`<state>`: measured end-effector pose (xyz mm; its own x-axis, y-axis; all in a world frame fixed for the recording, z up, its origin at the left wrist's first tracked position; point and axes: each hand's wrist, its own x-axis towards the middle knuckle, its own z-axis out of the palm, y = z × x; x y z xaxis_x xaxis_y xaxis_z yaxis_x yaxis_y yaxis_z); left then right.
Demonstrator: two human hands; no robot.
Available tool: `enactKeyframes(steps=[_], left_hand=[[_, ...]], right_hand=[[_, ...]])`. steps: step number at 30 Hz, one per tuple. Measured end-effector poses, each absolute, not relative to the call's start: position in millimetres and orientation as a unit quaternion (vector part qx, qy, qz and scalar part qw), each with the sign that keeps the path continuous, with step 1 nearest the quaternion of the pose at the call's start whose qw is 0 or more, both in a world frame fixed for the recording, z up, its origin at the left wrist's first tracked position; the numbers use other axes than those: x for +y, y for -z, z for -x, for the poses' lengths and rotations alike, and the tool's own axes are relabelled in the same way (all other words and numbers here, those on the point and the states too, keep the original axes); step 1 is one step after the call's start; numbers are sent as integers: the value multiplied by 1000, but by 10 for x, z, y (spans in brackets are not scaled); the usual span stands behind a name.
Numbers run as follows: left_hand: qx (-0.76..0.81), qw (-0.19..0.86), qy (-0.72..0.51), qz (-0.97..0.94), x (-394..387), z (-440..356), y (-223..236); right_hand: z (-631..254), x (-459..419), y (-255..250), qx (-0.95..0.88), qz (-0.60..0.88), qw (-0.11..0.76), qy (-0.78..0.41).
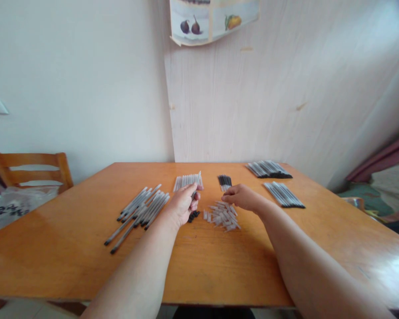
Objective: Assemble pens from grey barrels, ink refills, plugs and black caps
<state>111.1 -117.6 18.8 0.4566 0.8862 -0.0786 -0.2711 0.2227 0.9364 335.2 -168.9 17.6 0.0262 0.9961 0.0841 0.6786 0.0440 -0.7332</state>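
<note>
My left hand (186, 201) is closed around a slim grey-white pen (198, 178), its tip pointing up and away. My right hand (241, 196) hovers with thumb and fingers drawn together at the far edge of a pile of translucent pen caps (223, 218). Whatever sits between those fingertips is too small to make out. Just beyond it lies a short row of black-ended sticks (224, 180). Small black plugs (193, 216) are heaped below my left hand. Behind that hand is a row of whitish tubes (185, 180), partly covered by it.
Loose pens with black ends (142, 208) are heaped on the left of the wooden table (69, 248). Two neat pen bundles lie at the right, a farther one (268, 169) and a nearer one (283, 194). A wooden chair (33, 159) stands beyond the left edge.
</note>
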Motion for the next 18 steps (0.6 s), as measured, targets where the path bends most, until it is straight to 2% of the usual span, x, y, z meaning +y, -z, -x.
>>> enactKeyframes(steps=[11, 18], left_hand=[[345, 707, -434, -439, -1187, -1121, -223], [330, 706, -452, -435, -1178, -1109, -236]], right_hand=[[-3349, -1621, -95, -644, 669, 277, -247], [-3155, -1669, -208, -613, 663, 354, -243]])
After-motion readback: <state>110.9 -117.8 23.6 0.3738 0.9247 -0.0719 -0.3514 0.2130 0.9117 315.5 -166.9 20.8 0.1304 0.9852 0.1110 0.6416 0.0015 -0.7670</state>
